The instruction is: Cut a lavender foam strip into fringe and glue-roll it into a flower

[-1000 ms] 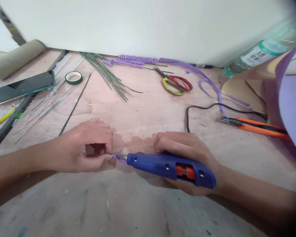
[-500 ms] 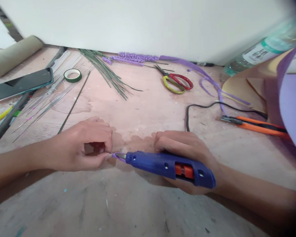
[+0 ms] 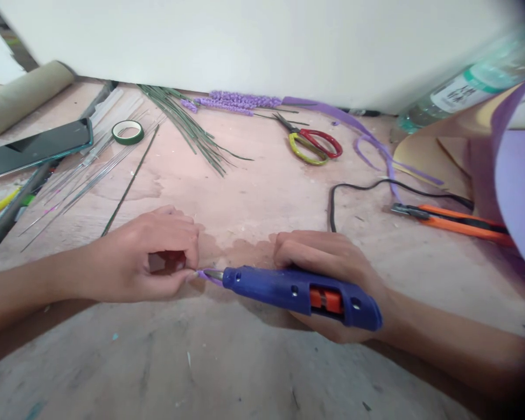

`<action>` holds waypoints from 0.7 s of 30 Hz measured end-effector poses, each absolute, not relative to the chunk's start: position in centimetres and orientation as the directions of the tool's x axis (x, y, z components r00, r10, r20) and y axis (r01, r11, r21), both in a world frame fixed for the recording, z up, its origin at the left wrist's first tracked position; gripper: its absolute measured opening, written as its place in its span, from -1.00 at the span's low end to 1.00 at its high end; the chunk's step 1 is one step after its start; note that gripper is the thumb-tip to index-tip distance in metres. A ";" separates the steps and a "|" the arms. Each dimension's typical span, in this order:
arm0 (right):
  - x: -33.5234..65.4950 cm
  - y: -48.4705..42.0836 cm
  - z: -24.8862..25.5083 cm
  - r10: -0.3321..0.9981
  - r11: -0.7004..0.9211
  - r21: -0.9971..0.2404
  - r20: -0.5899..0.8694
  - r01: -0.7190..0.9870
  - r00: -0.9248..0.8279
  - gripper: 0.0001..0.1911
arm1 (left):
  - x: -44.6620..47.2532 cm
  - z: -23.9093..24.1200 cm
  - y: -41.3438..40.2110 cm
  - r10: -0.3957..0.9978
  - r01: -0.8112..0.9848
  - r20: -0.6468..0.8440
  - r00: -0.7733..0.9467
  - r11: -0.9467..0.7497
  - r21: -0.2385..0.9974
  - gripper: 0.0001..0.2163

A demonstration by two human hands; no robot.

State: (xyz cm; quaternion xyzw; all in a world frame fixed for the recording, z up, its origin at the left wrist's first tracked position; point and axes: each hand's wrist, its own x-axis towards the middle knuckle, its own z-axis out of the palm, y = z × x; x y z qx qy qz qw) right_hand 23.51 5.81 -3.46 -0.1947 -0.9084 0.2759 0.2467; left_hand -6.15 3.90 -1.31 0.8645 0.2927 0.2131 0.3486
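Observation:
My right hand (image 3: pixel 328 256) is wrapped round a blue glue gun (image 3: pixel 266 286) with a red part showing through its side slot. The gun lies level, its metal nozzle pointing left. My left hand (image 3: pixel 157 256) pinches a narrow purple strip (image 3: pixel 210 279) between thumb and fingertip. The nozzle tip is at the strip, close to my left fingertips; whether glue is coming out is too small to tell. Much of the strip is hidden by the nozzle and fingers. A thin green stem (image 3: pixel 131 181) lies just beyond my left hand.
Purple flower spikes (image 3: pixel 245 100) and green stems (image 3: pixel 188 128) lie at the back, near scissors (image 3: pixel 310 143). Green tape (image 3: pixel 128 132), clear glue sticks (image 3: pixel 114 116), a phone (image 3: pixel 39 149) and a cardboard tube (image 3: pixel 26 96) are left. An orange cutter (image 3: pixel 464 223), black cord (image 3: pixel 367 188) and bottle (image 3: pixel 459 93) are right.
Both hands, the glue gun and the purple strip hold almost the same place. The whole view has shifted very slightly.

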 end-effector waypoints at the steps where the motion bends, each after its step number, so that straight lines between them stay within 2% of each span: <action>1: 23.5 5.8 -3.5 0.491 0.771 -0.598 0.340 0.218 -0.802 -0.83 | -6.2 -1.3 3.9 0.655 0.358 0.163 0.738 -0.585 0.728 -0.81; 21: 23.9 5.6 -3.5 0.497 0.789 -0.563 0.352 0.245 -0.793 -0.82 | -6.2 -1.1 4.0 0.652 0.368 0.153 0.742 -0.588 0.720 -0.81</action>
